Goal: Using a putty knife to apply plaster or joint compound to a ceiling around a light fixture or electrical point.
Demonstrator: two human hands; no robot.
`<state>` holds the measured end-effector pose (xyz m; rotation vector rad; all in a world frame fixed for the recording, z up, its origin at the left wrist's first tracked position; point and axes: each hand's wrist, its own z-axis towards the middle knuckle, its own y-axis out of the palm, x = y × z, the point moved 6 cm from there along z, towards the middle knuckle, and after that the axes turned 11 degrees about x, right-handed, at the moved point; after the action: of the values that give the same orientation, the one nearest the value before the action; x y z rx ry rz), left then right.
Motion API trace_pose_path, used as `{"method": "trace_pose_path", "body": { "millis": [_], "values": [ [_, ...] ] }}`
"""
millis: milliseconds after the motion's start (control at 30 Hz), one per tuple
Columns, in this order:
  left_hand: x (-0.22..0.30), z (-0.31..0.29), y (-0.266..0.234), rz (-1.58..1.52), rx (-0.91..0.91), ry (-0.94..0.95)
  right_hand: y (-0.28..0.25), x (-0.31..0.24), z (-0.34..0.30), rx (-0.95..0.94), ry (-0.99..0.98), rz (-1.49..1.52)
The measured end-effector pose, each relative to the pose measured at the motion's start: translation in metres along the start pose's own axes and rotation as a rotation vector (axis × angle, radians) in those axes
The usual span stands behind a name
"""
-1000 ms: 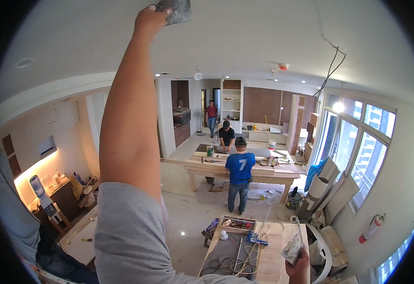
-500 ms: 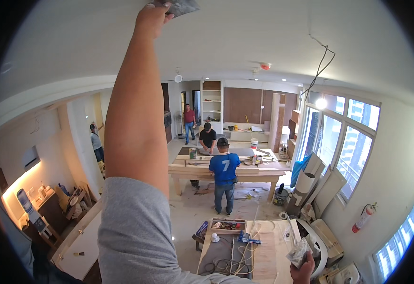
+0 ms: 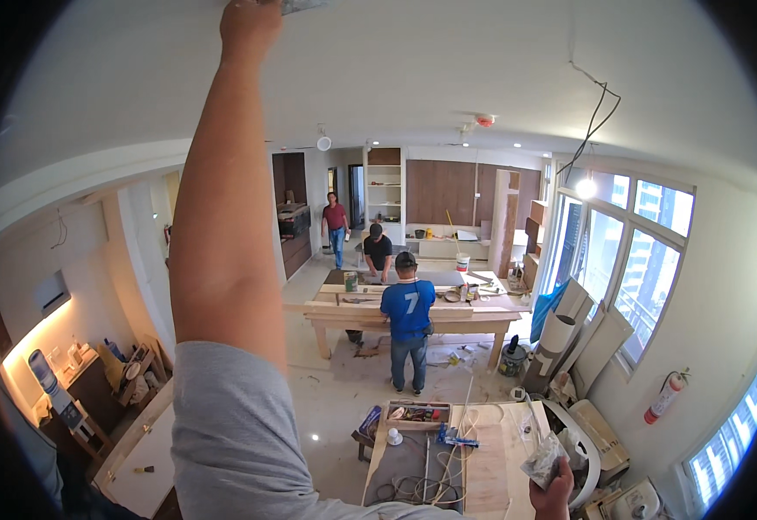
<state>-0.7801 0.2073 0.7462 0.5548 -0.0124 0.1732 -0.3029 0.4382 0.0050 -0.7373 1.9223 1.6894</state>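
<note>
My left hand (image 3: 251,30) is raised high at the top edge, closed on a putty knife. Part of its flat grey blade (image 3: 302,6) shows against the white ceiling (image 3: 413,69); the frame edge cuts off the rest. A grey sleeve (image 3: 231,425) covers that upper arm. Low on the right, my right hand (image 3: 553,496) grips a flat plate (image 3: 545,460) smeared with whitish paste, thumb along its side. The plate is held above the clutter beside a work table.
Below stands a work table (image 3: 489,464) with cords and a tool tray (image 3: 418,414). Beyond it, a person in blue (image 3: 408,308) and one in black (image 3: 378,251) work at a long wooden bench (image 3: 474,322). Another person (image 3: 335,227) stands behind. Wires (image 3: 588,130) hang from the ceiling.
My left hand and putty knife have moved left and slightly up along the ceiling. My right hand with the plate barely moved. The person in red has shifted slightly at the back.
</note>
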Motion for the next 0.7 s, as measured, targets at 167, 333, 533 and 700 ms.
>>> {"method": "trace_pose_path", "body": {
  "millis": [167,333,533,700],
  "values": [
    [0.016,-0.001,-0.008,0.019,-0.038,0.021,0.019,-0.002,-0.011,0.083,0.218,0.153],
    [0.008,0.007,-0.016,0.146,0.029,0.051,0.020,-0.005,-0.013,0.054,0.236,0.153],
    [0.027,0.010,-0.012,0.206,-0.013,0.227,-0.002,0.001,0.005,-0.102,0.172,0.094],
    [0.025,0.015,-0.022,0.176,-0.043,0.198,-0.010,0.003,0.006,-0.143,0.215,0.078]
  ]
}}
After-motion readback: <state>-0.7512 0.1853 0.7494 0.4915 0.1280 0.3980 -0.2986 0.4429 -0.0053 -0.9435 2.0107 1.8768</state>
